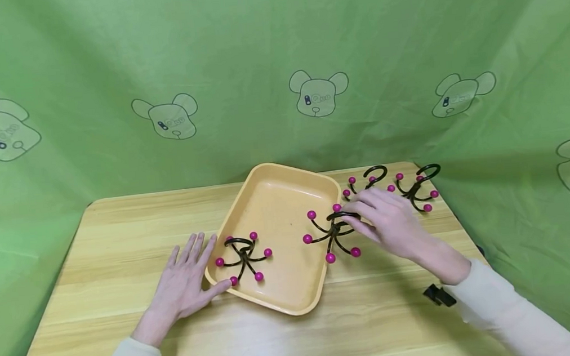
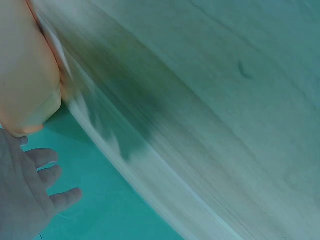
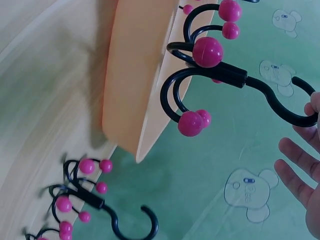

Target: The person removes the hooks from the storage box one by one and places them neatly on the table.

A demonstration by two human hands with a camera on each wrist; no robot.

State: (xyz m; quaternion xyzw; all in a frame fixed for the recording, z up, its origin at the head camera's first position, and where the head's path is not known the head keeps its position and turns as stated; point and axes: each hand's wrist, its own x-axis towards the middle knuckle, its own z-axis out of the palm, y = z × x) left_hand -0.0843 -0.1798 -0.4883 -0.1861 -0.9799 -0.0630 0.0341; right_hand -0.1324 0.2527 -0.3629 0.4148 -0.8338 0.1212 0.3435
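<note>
A black hook hanger [image 1: 334,231] with curved prongs tipped in pink balls hangs over the right side of a pale orange tray [image 1: 282,201]. My right hand [image 1: 390,222] pinches it by its top hook, which the right wrist view also shows. Inside the tray's near left corner stands a similar hanger [image 1: 243,255]. My left hand [image 1: 185,288] lies with fingers spread at the tray's left edge, its thumb at the rim near that hanger. In the left wrist view the fingers look straight beside the tray wall [image 2: 30,75].
Two more hook hangers stand at the table's back right, one [image 1: 376,175] partly behind my right hand, the other [image 1: 412,192] near the corner. The wooden table [image 1: 118,243] backs onto a green curtain [image 1: 242,91] printed with mouse-like heads.
</note>
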